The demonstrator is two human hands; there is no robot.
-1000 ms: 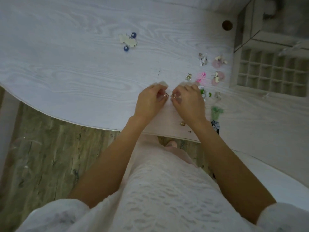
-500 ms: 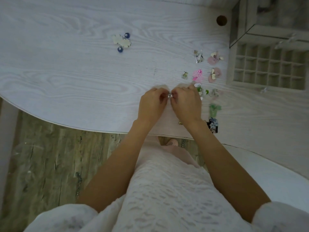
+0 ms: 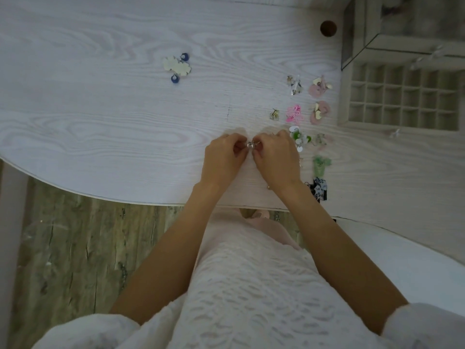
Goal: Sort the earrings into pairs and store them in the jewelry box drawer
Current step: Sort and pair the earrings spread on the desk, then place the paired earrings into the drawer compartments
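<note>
The left hand and right hand together pinched a small silver earring at frame centre. Colourful loose earrings lay right of them, before the white compartmented drawer.

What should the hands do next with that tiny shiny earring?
Probably carry it right to the open drawer. Both the left hand and right hand pinch the small silver earring together, and the visible compartments look unfilled.
</note>
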